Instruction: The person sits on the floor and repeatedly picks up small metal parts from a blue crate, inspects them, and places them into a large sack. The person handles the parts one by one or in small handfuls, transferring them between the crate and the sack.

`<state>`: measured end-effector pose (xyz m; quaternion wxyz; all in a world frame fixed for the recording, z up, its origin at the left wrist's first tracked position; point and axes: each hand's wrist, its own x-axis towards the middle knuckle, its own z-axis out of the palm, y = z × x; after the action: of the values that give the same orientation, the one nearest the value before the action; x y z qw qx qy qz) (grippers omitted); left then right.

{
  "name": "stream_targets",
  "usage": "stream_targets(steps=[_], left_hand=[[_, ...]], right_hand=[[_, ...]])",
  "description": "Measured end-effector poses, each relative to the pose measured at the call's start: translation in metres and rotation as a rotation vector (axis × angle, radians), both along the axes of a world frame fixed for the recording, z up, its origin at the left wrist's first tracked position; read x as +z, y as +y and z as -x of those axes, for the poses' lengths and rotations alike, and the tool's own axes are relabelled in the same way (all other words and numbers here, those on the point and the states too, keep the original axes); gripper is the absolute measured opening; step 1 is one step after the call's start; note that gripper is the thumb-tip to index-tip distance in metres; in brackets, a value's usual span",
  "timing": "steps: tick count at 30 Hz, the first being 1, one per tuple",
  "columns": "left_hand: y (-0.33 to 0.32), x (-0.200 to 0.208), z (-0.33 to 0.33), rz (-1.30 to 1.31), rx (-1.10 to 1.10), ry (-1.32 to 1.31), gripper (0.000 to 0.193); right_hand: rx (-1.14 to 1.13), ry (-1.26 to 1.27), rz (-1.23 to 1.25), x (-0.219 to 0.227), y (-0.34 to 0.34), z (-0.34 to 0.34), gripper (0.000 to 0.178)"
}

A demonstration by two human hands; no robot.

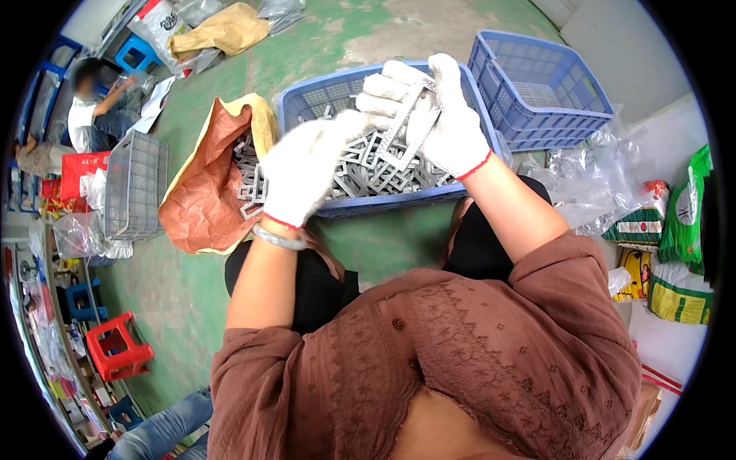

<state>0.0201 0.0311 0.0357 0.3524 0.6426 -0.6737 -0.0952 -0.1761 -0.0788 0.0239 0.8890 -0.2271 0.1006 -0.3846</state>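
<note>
My right hand [454,126], in a white knit glove with a red cuff edge, is closed around a grey U-shaped metal bracket [402,116]. It holds the bracket tilted above a blue plastic crate [399,202]. Coming in from the left, my gloved left hand [299,169] points its fingertips toward the bracket; motion smears its fingers, so its grip is unclear. Inside the crate lie many similar grey brackets [360,172] in a loose heap. More grey brackets [249,169] spill from an open orange-brown sack [203,188] against the crate's left side.
A second blue crate [540,115] stands behind on the right, beside clear plastic bags [594,184]. Further left are a grey mesh crate [136,188] and a red stool [119,346]. Another person [88,115] sits at the far left. Packed bags [682,222] line the right wall.
</note>
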Motion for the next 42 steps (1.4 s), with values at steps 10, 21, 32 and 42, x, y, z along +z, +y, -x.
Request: stream_targets(steps=[10,21,32,42], left_hand=[[0.001,-0.011,0.034,-0.314,-0.12,0.799,0.032],[0.001,0.006,0.028,0.091,-0.094,0.451,0.023],[-0.002,-0.027,0.01,0.387,0.0,0.238,0.025],[-0.002,-0.031,0.008,0.162,-0.07,0.297,0.038]], right_hand=[[0.039,0.053,0.149,0.012,0.011,-0.004,0.056],[0.057,0.225,0.205,0.001,0.005,-0.003,0.078],[0.012,0.357,0.298,-0.004,0.005,-0.003,0.068],[-0.096,0.425,0.504,-0.012,0.008,0.005,0.028]])
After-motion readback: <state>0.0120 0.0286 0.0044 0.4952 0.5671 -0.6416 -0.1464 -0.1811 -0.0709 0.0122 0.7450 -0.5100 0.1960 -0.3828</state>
